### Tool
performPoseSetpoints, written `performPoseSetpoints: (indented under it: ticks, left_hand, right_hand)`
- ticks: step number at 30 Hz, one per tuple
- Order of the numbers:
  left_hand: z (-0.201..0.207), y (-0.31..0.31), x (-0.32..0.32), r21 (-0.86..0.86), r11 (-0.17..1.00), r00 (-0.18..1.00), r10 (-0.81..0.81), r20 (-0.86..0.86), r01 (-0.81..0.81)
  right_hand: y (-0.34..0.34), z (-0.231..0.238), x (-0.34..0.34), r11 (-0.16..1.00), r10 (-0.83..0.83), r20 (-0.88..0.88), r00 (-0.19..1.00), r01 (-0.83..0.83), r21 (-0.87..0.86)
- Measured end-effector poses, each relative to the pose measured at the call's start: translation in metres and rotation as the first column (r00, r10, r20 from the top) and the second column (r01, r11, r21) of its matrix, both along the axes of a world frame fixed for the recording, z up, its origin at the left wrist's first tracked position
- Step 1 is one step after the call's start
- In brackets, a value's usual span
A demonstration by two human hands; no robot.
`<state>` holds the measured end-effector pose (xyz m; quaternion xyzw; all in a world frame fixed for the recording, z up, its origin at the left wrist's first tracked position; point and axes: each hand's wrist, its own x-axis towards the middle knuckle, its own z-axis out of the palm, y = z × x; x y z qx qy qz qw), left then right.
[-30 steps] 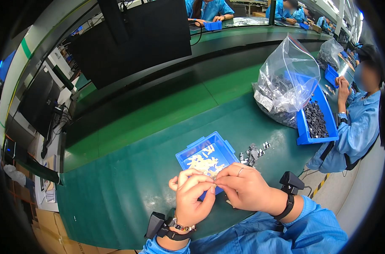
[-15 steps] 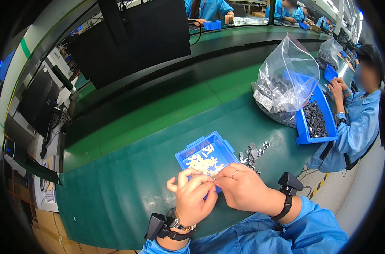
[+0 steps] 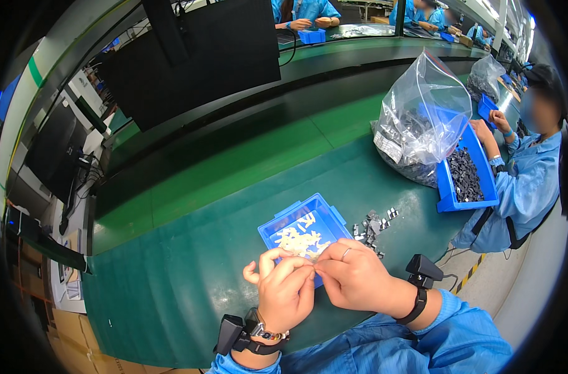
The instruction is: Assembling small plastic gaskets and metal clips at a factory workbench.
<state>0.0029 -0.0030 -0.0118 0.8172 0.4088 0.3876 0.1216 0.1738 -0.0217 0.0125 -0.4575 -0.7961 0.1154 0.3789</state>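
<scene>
Both hands at lower centre of frame, fingertips meeting over the near edge of the small blue tray (image 3: 324, 218). Left hand (image 3: 288, 290): thumb and index pinching a tiny piece (image 3: 314, 264), little finger sticking out to the left. Right hand (image 3: 355, 277): same pinch from the other side, ring (image 3: 345, 252) on one finger. Piece is mostly covered by the fingers, can't tell its kind.

Black box-shaped wrist units on both wrists, left one (image 3: 228, 333) at bottom centre-left, right one (image 3: 425, 269) right of centre. Left wrist also has a watch (image 3: 254, 321) and a beaded bracelet (image 3: 271, 335).

Tray holds loose cream-coloured strips (image 3: 300, 240), partly hidden by the hands. Just right of it, loose pile of small black and grey parts (image 3: 371, 229) directly on the green mat (image 3: 190, 268).

Upper right: clear plastic bag (image 3: 421, 93) with dark parts inside, leaning against the larger blue bin (image 3: 451, 202), which is loaded with small black parts (image 3: 466, 177). At right edge, co-worker in blue (image 3: 536, 162), one hand by the bin's far end, the other at another blue tray (image 3: 486, 107). Big black monitor (image 3: 196, 62) fills upper left; second blue-sleeved person (image 3: 309, 12) at top centre, hands above a blue container (image 3: 312, 37)
</scene>
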Motion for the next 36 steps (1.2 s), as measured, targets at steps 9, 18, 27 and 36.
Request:
performPoseSetpoints:
  ticks: [9, 18, 27, 36]
  left_hand:
    - [0.001, 0.001, 0.000, -0.047, 0.999, 1.000, 0.005, 0.029, -0.004]
    - [-0.001, 0.004, -0.001, -0.113, 0.992, 0.995, 0.065, 0.081, -0.056]
    - [-0.003, 0.004, -0.002, -0.130, 0.991, 0.999, 0.023, 0.025, -0.020]
    - [0.002, -0.001, 0.002, -0.008, 0.990, 0.983, 0.144, 0.111, -0.144]
  right_hand:
    - [0.004, -0.001, 0.000, 0.998, -0.061, -0.067, 0.996, 0.062, 0.003]
    - [0.012, -0.008, 0.017, 0.993, -0.115, -0.098, 0.988, 0.116, 0.003]
    - [0.011, 0.003, 0.013, 0.978, 0.054, -0.213, 0.976, -0.095, -0.186]
    - [0.008, 0.003, 0.010, 0.987, 0.000, -0.191, 0.982, -0.032, -0.160]
